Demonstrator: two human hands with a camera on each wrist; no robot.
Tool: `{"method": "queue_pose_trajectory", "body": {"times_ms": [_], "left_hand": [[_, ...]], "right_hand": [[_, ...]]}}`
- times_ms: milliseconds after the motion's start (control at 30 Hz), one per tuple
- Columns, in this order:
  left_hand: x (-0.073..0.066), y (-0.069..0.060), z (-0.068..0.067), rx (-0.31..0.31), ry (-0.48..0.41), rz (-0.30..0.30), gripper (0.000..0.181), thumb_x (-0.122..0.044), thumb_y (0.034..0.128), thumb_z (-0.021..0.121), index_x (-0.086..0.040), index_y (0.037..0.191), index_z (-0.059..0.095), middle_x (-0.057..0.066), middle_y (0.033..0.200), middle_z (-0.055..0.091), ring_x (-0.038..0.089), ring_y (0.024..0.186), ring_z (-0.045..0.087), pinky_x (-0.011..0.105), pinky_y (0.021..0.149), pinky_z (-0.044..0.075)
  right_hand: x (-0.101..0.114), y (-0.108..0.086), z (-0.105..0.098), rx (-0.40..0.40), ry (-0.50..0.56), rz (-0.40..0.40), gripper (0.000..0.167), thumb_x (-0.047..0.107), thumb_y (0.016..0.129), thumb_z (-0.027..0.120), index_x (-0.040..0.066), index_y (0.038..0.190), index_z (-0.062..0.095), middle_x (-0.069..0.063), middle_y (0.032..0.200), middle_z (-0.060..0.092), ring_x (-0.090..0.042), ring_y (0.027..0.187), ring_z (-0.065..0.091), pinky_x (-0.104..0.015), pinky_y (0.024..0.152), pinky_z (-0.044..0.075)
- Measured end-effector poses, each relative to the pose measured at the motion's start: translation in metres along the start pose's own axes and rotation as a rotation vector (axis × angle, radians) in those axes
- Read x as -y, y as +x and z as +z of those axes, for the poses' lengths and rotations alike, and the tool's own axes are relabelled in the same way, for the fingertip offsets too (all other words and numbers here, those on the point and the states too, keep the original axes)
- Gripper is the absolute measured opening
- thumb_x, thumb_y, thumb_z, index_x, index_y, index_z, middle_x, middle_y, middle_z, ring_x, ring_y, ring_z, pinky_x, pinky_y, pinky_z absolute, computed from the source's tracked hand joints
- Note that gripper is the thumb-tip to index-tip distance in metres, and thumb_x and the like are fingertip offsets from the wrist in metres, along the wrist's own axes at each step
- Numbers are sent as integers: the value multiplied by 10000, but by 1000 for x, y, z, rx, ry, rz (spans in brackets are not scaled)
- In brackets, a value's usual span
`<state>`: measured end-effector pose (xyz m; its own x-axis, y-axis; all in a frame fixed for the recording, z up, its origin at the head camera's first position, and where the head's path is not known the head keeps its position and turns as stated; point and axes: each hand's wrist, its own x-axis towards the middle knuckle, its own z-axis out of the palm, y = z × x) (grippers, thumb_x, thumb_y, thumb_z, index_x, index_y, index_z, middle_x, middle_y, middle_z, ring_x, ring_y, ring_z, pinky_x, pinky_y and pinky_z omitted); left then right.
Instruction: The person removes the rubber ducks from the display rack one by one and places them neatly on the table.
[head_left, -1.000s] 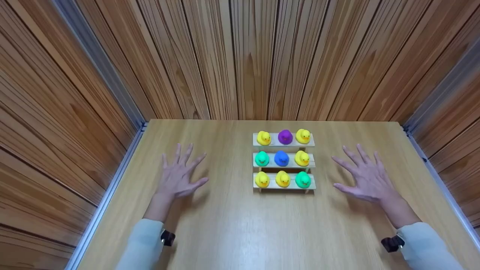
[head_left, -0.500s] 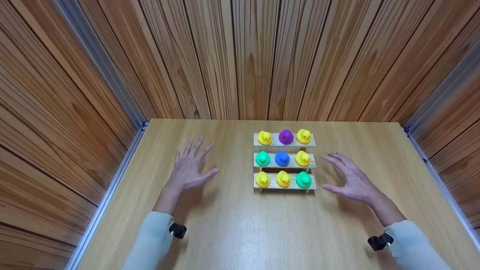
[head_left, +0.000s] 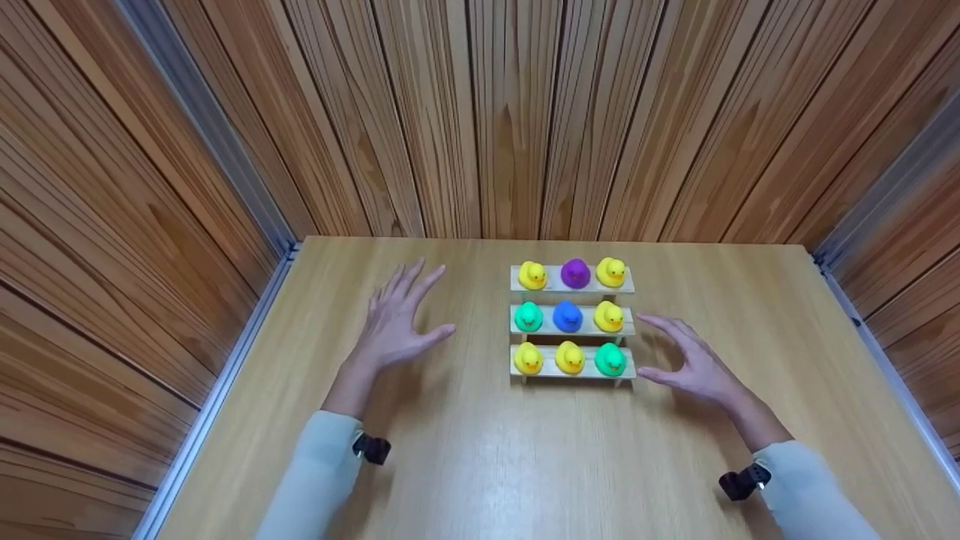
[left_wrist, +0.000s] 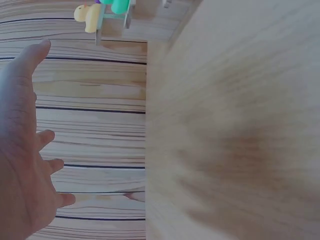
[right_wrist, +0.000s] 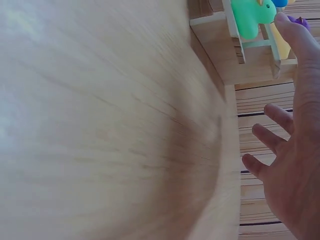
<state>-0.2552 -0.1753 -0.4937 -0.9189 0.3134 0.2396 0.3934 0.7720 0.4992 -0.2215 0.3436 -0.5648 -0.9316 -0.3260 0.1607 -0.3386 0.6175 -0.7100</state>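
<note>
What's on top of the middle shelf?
On the middle shelf sit, left to right in the head view, a green duck, a blue duck and a yellow duck. The surface directly beneath them is covered and can't be seen.

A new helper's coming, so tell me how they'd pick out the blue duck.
On the wooden table, find the tiered rack between the left hand and the right hand. On its middle tier, the blue duck sits centrally, with a green duck on the left and a yellow duck on the right. It's the only blue one.
</note>
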Motion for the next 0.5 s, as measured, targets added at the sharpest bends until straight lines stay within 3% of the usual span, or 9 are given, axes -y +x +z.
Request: {"method": "queue_pose_trajectory", "body": {"times_ms": [300,500], "left_hand": [[-8,6,7,1,-55,-24,938,-637,969,755,-364,1770,350,139,1895,249,511,1765,159,917,1315,111],[-14,13,8,1,-75,-38,907,-610,986,756,-355,1765,368,117,1886,287,491,1757,218,901,1314,189]], "right_hand": [[-5,1,10,43,67,61,850,315,1015,845,255,1742,409,-189,1796,422,-507,1670,356,-884,1307,203],[-5,3,12,69,97,77,842,312,1039,822,264,1755,381,-181,1815,407,-501,1674,374,-848,1335,213]]}}
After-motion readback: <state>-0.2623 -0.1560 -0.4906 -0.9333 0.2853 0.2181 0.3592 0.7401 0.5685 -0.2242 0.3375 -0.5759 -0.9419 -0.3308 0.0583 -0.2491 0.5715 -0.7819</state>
